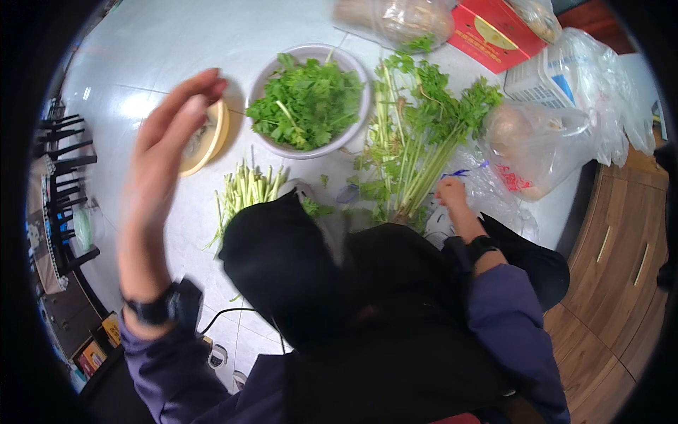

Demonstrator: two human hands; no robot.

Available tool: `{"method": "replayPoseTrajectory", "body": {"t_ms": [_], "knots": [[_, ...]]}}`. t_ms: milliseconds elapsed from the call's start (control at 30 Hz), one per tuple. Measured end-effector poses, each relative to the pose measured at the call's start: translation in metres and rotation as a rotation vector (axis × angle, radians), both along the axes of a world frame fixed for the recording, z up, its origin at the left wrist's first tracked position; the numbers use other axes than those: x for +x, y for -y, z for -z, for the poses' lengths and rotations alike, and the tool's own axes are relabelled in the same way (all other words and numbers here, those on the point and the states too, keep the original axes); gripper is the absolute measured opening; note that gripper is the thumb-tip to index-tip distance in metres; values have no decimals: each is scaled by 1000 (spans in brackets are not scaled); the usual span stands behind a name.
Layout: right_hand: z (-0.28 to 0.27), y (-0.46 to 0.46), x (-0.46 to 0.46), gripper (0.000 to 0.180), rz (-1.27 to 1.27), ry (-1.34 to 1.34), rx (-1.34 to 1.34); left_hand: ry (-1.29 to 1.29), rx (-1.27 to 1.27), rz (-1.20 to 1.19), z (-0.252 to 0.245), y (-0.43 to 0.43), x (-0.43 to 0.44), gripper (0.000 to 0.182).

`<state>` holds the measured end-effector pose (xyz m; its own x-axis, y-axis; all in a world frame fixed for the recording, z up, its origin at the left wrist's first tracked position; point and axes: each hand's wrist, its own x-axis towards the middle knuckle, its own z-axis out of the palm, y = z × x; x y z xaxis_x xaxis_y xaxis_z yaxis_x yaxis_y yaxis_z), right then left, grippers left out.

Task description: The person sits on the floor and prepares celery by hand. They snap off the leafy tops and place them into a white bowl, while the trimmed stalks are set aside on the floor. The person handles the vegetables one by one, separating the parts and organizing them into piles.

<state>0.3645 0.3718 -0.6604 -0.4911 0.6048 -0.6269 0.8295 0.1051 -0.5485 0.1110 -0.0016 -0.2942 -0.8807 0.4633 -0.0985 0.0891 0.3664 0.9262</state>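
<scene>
My left hand [164, 132], blurred, is raised at the left, partly in front of a yellow bowl [222, 127]; nothing shows between its fingers. My right hand [450, 192] is low beside the root end of a leafy bunch of celery [431, 159], near a blue tie [466, 172]; its fingers are curled, and whether they hold anything is unclear. More leafy stalks with roots [389, 122] lie left of that bunch. A pale purple basin [307, 155] holds loose green leaves [312, 106]. Cut celery stalks [251, 185] lie in a pile by my left knee.
Clear plastic bags [540, 143], a white plastic basket [535, 87], a red box [492, 37] and a bagged brown item [394, 21] stand at the upper right. A wooden cabinet [609, 254] is at the right. Stacked black chairs [66, 175] are at the far left.
</scene>
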Motion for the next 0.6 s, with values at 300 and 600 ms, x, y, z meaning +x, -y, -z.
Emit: {"method": "replayPoseTrajectory", "body": {"t_ms": [300,600], "knots": [[32,86,6,34,-83,231,184,295,30,29,9,-105,85,31],[-1,58,-16,11,484,-104,-919,335,26,32,36,-100,67,27]]}}
